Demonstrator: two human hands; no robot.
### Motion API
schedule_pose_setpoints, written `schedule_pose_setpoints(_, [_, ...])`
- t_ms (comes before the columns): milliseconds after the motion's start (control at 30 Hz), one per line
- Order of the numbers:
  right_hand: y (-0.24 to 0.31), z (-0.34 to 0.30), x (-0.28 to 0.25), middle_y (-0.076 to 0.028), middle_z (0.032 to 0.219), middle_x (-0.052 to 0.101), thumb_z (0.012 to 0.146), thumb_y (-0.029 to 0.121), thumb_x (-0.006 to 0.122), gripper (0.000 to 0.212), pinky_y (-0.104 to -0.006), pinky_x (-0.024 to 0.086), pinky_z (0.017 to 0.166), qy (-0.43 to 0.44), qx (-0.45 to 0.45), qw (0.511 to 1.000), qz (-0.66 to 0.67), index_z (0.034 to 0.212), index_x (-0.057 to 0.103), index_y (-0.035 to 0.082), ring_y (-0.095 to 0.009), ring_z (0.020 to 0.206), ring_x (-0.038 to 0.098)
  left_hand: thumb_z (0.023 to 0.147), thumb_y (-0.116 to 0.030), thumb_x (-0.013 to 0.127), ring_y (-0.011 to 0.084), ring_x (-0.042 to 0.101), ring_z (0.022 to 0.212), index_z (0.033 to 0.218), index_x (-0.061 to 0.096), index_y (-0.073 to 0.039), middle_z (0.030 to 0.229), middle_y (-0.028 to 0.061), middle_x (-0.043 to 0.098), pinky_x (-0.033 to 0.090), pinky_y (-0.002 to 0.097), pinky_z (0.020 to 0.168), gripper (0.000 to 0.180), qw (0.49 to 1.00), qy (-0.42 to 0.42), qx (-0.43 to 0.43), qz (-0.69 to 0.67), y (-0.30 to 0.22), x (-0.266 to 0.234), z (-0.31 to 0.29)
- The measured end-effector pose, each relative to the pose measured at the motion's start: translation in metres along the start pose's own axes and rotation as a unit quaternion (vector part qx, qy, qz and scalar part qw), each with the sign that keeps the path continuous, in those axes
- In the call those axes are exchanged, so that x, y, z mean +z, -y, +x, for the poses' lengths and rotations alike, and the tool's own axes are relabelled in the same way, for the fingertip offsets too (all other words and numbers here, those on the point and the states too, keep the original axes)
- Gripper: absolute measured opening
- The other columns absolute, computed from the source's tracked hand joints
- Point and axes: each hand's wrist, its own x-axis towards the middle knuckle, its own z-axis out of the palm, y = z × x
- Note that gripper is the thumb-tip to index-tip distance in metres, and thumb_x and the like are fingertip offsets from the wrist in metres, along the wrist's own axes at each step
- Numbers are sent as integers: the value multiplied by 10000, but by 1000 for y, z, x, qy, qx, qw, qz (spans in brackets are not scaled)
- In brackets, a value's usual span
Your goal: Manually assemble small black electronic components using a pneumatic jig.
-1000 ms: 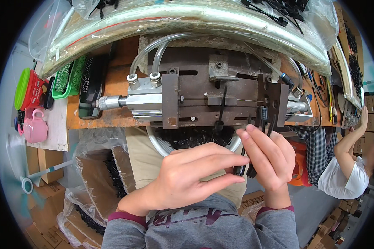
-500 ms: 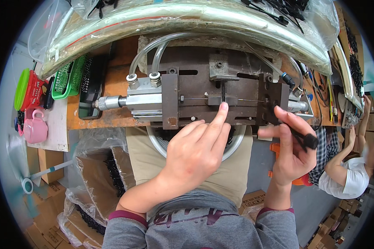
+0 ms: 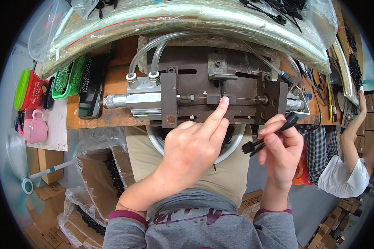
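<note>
My left hand [image 3: 195, 143] stretches its index finger to the small dark block [image 3: 214, 99] at the centre of a brown metal fixture [image 3: 203, 62]. The fingertip touches a thin black piece [image 3: 222, 88] there, and the other fingers are loosely bent. In front of the fixture's right end, my right hand [image 3: 283, 153] is closed on slim black cable-like pieces with thick ends [image 3: 292, 118]. One of their ends [image 3: 248, 147] points left. A threaded rod [image 3: 187, 97] sticks out from the left metal cylinder [image 3: 143, 99] toward the block. Opposite it, a shorter rod tip [image 3: 262, 99] shows.
Clear hoses [image 3: 156, 56] arch over the fixture. A long plastic-wrapped bundle [image 3: 187, 20] lies behind. Left are a green basket [image 3: 66, 79], a black tray [image 3: 89, 99] and a pink cup [image 3: 36, 128]. Boxes of black parts [image 3: 99, 174] stand low left. Another person [image 3: 347, 174] sits at right.
Both rods have come out toward the central block. My right hand has moved down and slightly left, turning the black pieces. My left hand has barely moved. The other person's arm has shifted.
</note>
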Motion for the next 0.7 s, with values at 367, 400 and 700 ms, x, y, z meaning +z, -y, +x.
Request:
schedule_pose_setpoints(367, [-18, -2, 14, -185, 903, 684, 910, -59, 662, 82, -282, 554, 506, 45, 76, 977, 195, 984, 650, -92, -217, 565, 685, 722, -53, 852, 198, 725, 752, 1045, 763, -32, 1057, 111, 746, 577, 290, 615, 336, 965, -57, 52, -250, -9, -20, -15])
schedule_pose_setpoints(400, [-20, -2, 10, -202, 907, 685, 929, -31, 651, 113, -282, 561, 492, 54, 75, 973, 211, 1017, 645, -102, -231, 561, 686, 717, -51, 854, 193, 721, 749, 1042, 764, -33, 1047, 107, 745, 573, 285, 610, 338, 969, -61, 70, -230, -8, -21, -15])
schedule_pose_setpoints(700, [-10, -4, 2, -227, 977, 709, 965, -3, 604, 226, -255, 557, 560, -49, -68, 996, 13, 1160, 632, -113, -220, 591, 689, 649, -24, 862, 215, 702, 826, 995, 764, -28, 1083, 118, 725, 569, 315, 677, 359, 982, -100, 25, -160, -3, -25, -12])
